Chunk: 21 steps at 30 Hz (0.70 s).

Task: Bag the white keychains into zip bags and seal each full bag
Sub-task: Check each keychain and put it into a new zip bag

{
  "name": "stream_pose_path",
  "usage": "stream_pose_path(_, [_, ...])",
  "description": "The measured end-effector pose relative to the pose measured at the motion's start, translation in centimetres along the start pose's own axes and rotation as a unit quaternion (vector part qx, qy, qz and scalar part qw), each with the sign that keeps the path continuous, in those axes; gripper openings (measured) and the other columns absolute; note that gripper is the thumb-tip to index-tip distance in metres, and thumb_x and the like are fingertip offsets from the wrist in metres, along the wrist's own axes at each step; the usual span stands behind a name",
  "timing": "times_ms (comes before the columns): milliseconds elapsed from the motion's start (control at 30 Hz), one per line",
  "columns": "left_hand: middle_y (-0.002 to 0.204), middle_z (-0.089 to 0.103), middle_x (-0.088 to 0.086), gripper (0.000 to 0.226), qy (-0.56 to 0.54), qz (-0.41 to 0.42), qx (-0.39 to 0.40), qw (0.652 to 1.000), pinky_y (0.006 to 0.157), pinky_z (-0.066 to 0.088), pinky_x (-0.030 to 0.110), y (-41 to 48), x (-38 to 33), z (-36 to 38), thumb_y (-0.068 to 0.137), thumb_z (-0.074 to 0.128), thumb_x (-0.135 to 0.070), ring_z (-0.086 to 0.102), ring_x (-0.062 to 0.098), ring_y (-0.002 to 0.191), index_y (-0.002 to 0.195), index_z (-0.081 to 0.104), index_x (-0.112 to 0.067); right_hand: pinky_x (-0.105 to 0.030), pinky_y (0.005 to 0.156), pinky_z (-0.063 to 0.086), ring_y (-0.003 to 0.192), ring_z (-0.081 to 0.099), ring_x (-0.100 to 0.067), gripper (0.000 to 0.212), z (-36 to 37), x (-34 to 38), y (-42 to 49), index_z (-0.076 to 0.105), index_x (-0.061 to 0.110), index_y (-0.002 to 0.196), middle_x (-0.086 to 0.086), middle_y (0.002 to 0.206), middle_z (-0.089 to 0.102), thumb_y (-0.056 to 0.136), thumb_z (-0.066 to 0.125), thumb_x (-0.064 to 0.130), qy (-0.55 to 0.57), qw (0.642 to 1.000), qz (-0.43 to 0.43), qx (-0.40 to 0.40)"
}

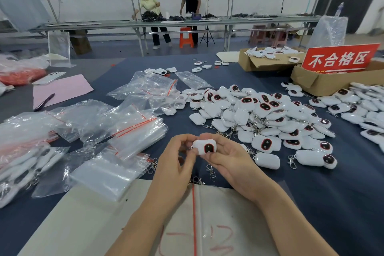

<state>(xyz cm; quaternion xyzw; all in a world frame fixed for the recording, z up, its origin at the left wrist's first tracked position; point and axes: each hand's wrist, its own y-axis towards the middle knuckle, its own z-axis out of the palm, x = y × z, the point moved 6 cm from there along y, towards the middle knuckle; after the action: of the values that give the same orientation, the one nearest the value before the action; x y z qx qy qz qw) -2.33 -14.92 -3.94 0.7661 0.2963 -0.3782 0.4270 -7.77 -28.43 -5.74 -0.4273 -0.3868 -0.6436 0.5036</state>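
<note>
Both my hands hold one white keychain (204, 146) with a dark red-rimmed face, just above the table's near middle. My left hand (176, 164) pinches its left end, and my right hand (226, 160) cradles it from the right with curled fingers. A zip bag (218, 220) with a red seal line lies flat under my forearms on a white sheet. A big heap of white keychains (264, 116) covers the table to the right. Empty zip bags (137, 129) lie in stacks to the left. Filled bags of keychains (22, 168) sit at the far left.
Two cardboard boxes (324, 81) stand at the back right, one bearing a red sign (338, 58). A pink paper (62, 89) with a pen (44, 102) lies at the left. Loose metal clips (211, 171) lie near my hands. Two people stand at a far bench.
</note>
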Motion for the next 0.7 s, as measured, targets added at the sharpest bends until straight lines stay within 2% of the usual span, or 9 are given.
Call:
stream_pose_path(133, [0.102,0.066,-0.022,0.020,0.011,0.008,0.009,1.000,0.074,0.044,0.011,-0.1,-0.1,0.1,0.099,0.064,-0.023,0.064,0.006,0.092,0.106,0.060,-0.042,-0.030,0.107,0.049,0.123,0.064,-0.022,0.034,-0.1,0.1,-0.1,0.070,0.008,0.111,-0.011,0.122,0.072,0.095,0.052,-0.015,-0.021,1.000,-0.004,-0.018])
stream_pose_path(267, [0.101,0.066,-0.019,0.025,0.012,0.014,0.009,1.000,0.074,0.044,0.011,-0.1,-0.1,0.1,0.098,0.065,-0.018,0.063,0.008,0.090,0.102,0.060,-0.042,-0.027,0.104,0.049,0.124,0.064,-0.018,0.045,0.0,0.3,-0.1,0.079,0.021,0.082,-0.006,0.123,0.073,0.094,0.054,-0.015,-0.016,0.999,-0.014,-0.030])
stream_pose_path(333, [0.101,0.066,-0.019,0.026,0.012,0.013,0.009,1.000,0.076,0.045,0.011,-0.1,0.0,0.1,0.098,0.066,-0.017,0.063,0.008,0.091,0.101,0.059,-0.042,-0.027,0.104,0.049,0.123,0.064,-0.018,0.049,0.1,0.3,-0.1,0.079,0.024,0.078,-0.005,0.123,0.073,0.093,0.054,-0.015,-0.014,0.999,-0.017,-0.028])
stream_pose_path(433, [0.100,0.066,-0.018,0.026,0.007,0.012,0.008,1.000,0.075,0.044,0.011,-0.1,0.1,0.1,0.097,0.066,-0.017,0.063,0.008,0.091,0.100,0.060,-0.041,-0.025,0.101,0.050,0.124,0.064,-0.019,0.048,0.2,0.4,-0.1,0.079,0.023,0.079,-0.005,0.123,0.073,0.093,0.054,-0.015,-0.008,1.000,-0.020,-0.023])
stream_pose_path(500, [0.099,0.066,-0.018,0.024,0.004,0.011,0.006,1.000,0.074,0.044,0.010,0.0,0.1,0.1,0.097,0.066,-0.017,0.063,0.008,0.090,0.101,0.060,-0.040,-0.024,0.102,0.050,0.124,0.064,-0.019,0.042,0.3,0.4,-0.1,0.081,0.023,0.087,-0.005,0.122,0.073,0.093,0.057,-0.011,0.000,1.000,-0.017,-0.022])
stream_pose_path(600, [0.101,0.067,-0.021,0.022,-0.008,-0.008,-0.004,1.000,0.071,0.044,0.011,-0.1,0.3,-0.1,0.099,0.063,-0.021,0.064,0.010,0.086,0.102,0.059,-0.042,-0.024,0.098,0.052,0.121,0.065,-0.020,0.020,0.4,0.3,0.2,0.077,0.020,0.106,-0.011,0.123,0.072,0.090,0.070,0.011,0.057,0.998,-0.002,-0.017])
stream_pose_path(700, [0.096,0.067,-0.016,0.019,-0.038,-0.040,-0.013,0.998,0.071,0.047,0.015,-0.1,0.9,-0.3,0.100,0.062,-0.026,0.064,0.011,0.081,0.104,0.058,-0.044,-0.026,0.089,0.057,0.113,0.070,-0.023,0.027,-0.1,0.4,0.3,0.073,0.016,0.113,-0.012,0.119,0.074,0.089,0.066,0.026,0.066,0.997,-0.016,-0.047])
